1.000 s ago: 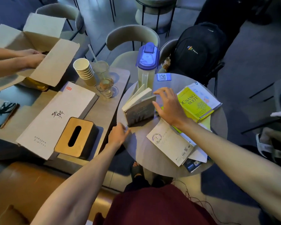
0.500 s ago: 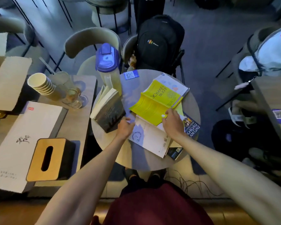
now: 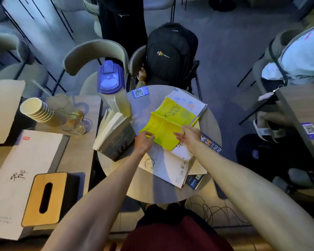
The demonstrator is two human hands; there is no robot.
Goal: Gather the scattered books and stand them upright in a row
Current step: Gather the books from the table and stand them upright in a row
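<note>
A yellow book (image 3: 168, 122) lies bent on the round table (image 3: 116, 165), its near half lifted. My left hand (image 3: 143, 140) grips its left near corner and my right hand (image 3: 189, 133) holds its right near edge. Left of it a grey-covered book (image 3: 119, 140) stands leaning against other upright books (image 3: 107, 120) by the pitcher. Under my hands lies a white book (image 3: 165, 167). A dark blue book (image 3: 211, 144) sticks out beneath it at the right, and a white and blue booklet (image 3: 190, 102) lies under the yellow book's far end.
A pitcher with a blue lid (image 3: 112, 87) stands at the table's far left. A rectangular table to the left carries stacked paper cups (image 3: 38, 111), glasses (image 3: 74, 120), a white box (image 3: 20, 171) and a wooden tissue box (image 3: 43, 198). A black backpack (image 3: 169, 55) sits on a chair behind.
My right hand has left the standing books and moved to the yellow book. My left hand came over from the grey book, and the yellow book's near half is now raised between both hands.
</note>
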